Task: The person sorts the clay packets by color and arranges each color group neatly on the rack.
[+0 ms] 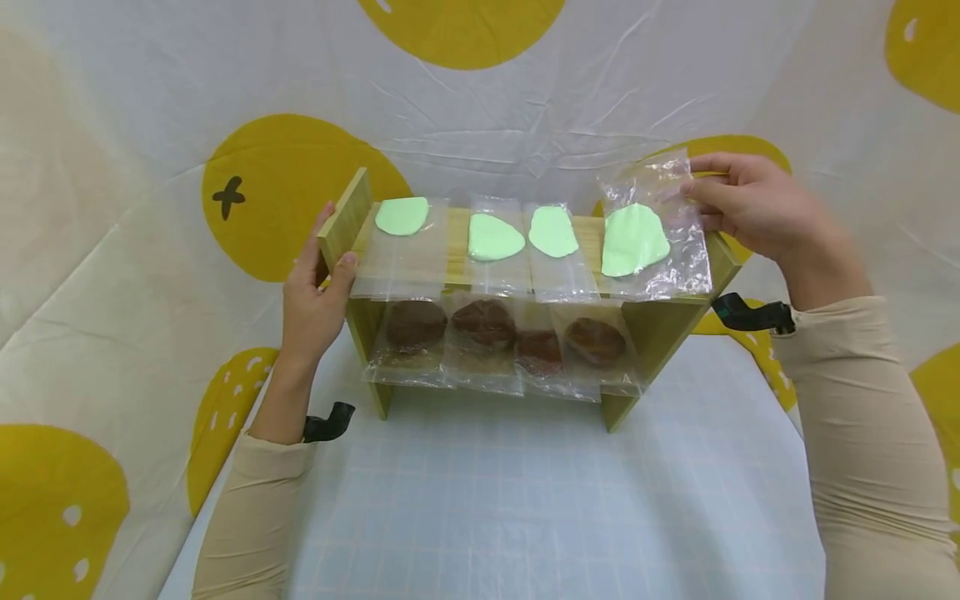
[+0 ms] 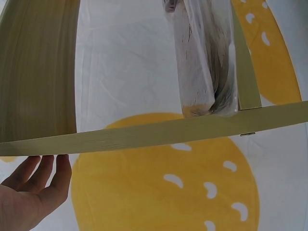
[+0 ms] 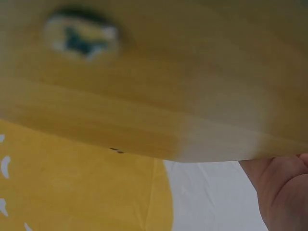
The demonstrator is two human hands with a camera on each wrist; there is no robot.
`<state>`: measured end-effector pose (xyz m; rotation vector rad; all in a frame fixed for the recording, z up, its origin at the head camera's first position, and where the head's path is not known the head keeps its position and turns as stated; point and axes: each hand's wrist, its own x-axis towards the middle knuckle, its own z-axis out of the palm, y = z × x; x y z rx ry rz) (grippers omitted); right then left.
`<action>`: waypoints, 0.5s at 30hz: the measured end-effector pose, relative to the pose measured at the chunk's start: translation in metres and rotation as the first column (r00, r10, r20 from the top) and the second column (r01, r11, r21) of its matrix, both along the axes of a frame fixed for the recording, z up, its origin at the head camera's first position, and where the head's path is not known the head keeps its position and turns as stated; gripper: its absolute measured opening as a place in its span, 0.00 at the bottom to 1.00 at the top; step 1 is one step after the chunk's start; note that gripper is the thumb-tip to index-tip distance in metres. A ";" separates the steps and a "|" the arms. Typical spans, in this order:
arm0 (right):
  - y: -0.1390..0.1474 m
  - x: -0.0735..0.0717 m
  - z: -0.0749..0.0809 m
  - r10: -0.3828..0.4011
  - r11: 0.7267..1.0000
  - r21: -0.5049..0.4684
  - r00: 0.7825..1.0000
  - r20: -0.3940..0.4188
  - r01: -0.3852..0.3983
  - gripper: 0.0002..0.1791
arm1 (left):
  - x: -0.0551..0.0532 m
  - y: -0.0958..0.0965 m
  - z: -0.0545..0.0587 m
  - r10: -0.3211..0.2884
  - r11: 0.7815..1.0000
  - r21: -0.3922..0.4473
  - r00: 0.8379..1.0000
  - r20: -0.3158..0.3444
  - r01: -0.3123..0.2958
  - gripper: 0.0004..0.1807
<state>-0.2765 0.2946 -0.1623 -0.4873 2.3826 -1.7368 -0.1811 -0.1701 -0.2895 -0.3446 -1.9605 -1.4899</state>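
Note:
A small two-tier wooden shelf (image 1: 457,265) stands on the table. Its upper tier bears several clear plastic bags, each with a flat pale-green piece (image 1: 403,217) inside. At the right end, my right hand (image 1: 761,204) pinches the upper edge of one such plastic bag (image 1: 678,250) between thumb and fingers. My left hand (image 1: 311,304) grips the shelf's left side panel (image 1: 348,212), thumb in front and fingers behind. In the left wrist view, the fingertips (image 2: 62,166) touch that panel's edge. The right wrist view is mostly filled by blurred wood, which hides the bag and most of the hand.
On the lower tier lie several clear bags (image 1: 480,367) with dark brown, roundish pieces inside. A pale checked cloth (image 1: 480,500) covers the table in front. Behind the shelf hangs a white sheet (image 1: 480,108) with large yellow shapes.

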 end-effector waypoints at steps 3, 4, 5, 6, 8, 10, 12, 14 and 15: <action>-0.002 0.000 0.001 -0.043 0.995 0.092 0.999 -0.003 0.043 0.36 | -0.001 0.000 0.000 -0.001 1.000 -0.001 1.000 -0.002 0.001 0.30; -0.002 0.000 0.001 -0.051 0.992 0.113 0.999 -0.007 0.052 0.37 | -0.001 0.000 0.000 -0.003 1.000 -0.001 1.000 -0.004 0.003 0.30; -0.001 0.000 0.001 -0.059 0.989 0.133 0.998 -0.019 0.061 0.37 | -0.001 0.000 0.000 -0.004 1.000 0.001 1.000 -0.003 0.004 0.30; -0.001 0.001 0.001 -0.063 0.989 0.131 0.998 -0.031 0.066 0.36 | -0.002 0.000 -0.001 -0.007 1.000 0.002 1.000 -0.005 0.007 0.30; 0.001 0.003 0.001 -0.066 0.989 0.128 0.995 -0.070 0.075 0.32 | -0.002 0.001 -0.001 -0.008 1.000 0.001 1.000 -0.005 0.008 0.30; 0.005 0.006 0.000 -0.053 0.996 0.065 0.993 -0.106 0.060 0.25 | -0.002 0.001 -0.001 -0.011 1.000 0.004 1.000 -0.009 0.011 0.30; 0.009 0.009 -0.002 -0.042 0.999 -0.013 0.990 -0.132 0.040 0.20 | -0.003 0.002 -0.001 -0.016 1.000 0.008 1.000 -0.013 0.016 0.30; 0.013 0.012 -0.002 -0.037 0.996 -0.086 0.990 -0.138 0.026 0.17 | -0.003 0.002 0.000 -0.020 1.000 0.011 1.000 -0.014 0.020 0.30; 0.015 0.013 -0.003 -0.033 0.991 -0.133 0.991 -0.133 0.016 0.16 | -0.003 0.002 0.000 -0.021 1.000 0.010 1.000 -0.014 0.021 0.30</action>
